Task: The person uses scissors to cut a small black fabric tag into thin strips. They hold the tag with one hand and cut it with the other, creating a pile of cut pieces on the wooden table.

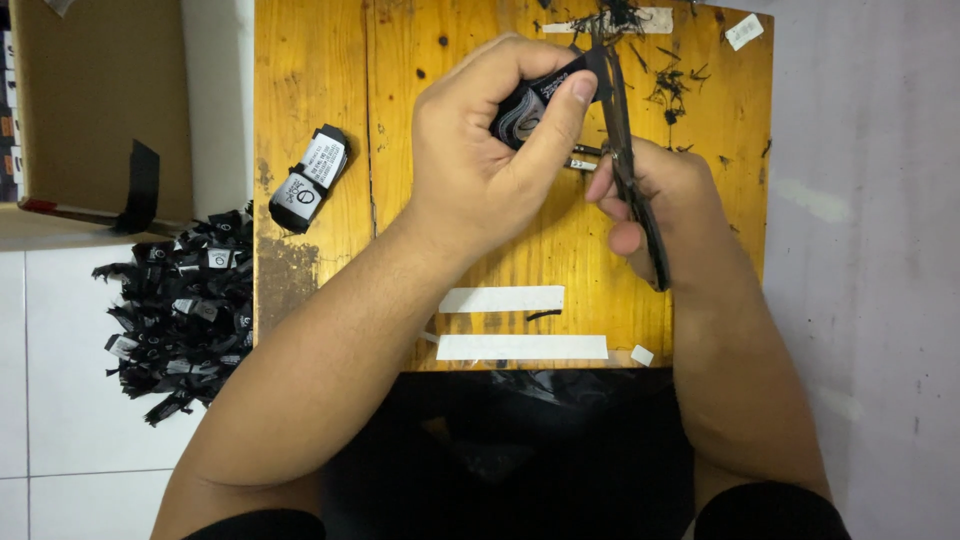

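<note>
My left hand [490, 150] pinches a folded black fabric label [535, 100] with a white emblem, holding it above the wooden board [310, 80]. My right hand [665, 200] grips black scissors [625, 150], whose blades meet the top edge of the label. Another folded black label [312, 180] with a white printed tag lies on the board's left side.
A heap of cut black labels [180, 310] lies on the white tiled floor at left. A cardboard box [95, 100] stands at the top left. Black thread scraps [670, 85] litter the board's far right. Two white tape strips [520, 347] sit near its front edge.
</note>
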